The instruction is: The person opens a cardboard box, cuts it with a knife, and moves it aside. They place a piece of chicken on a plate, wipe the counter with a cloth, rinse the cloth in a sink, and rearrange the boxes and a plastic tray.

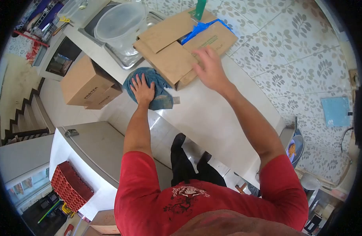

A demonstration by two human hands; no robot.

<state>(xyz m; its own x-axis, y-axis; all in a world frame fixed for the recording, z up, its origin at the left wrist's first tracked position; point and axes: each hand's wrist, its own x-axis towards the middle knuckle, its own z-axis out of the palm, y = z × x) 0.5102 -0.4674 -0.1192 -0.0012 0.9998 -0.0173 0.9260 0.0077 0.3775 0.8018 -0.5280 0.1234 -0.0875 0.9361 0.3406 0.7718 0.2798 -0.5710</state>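
Note:
My left hand [142, 89] lies flat, fingers spread, on a blue cloth [157, 87] at the near edge of the white countertop [212, 118]. My right hand [208, 69] hovers with fingers apart at the near corner of an open cardboard box [177, 51] on the counter; whether it touches the flap I cannot tell. Blue plastic [202, 27] shows between the box's flaps, and a green bottle [199, 8] stands behind it.
A clear plastic tub [120, 25] sits in a steel sink [127, 59] left of the box. Another cardboard box [88, 82] stands on the floor below. A white cabinet [90, 149] with a red crate [70, 187] is lower left. Tiled wall on the right.

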